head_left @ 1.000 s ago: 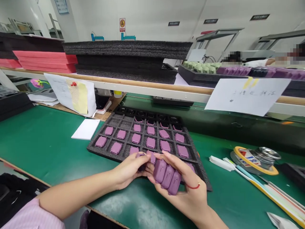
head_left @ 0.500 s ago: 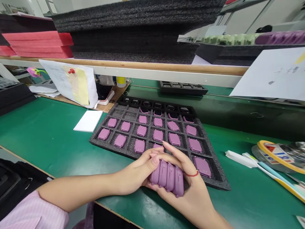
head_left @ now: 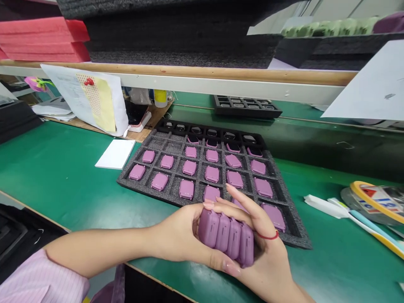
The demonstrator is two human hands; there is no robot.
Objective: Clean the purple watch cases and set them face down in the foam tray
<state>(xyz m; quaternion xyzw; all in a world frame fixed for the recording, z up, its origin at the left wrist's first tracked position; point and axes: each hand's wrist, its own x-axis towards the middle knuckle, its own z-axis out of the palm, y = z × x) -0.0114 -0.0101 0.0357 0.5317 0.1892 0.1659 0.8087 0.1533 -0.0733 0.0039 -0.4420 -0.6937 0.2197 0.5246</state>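
Note:
My left hand and my right hand clasp a row of several mauve rubbery cases between them, side by side. The right hand cups them from below, with its fingers reaching over toward the left hand. A red thread circles my right wrist. Both hands hover over the front edge of a black foam tray, whose grid cells hold many matching mauve pieces. The farthest cells show darker pieces. My hands hide the tray's front middle cells.
The tray lies on a green bench mat, with a white card to its left. A second black tray sits behind it. A tape roll and a blue-and-yellow tool lie right. A wooden-edged shelf crosses behind.
The view has tilted down, moving the scene up the frame. My hands have closed together around the cases, which now sit in a tighter, more upright row, and my left fingers have left the tray's pieces.

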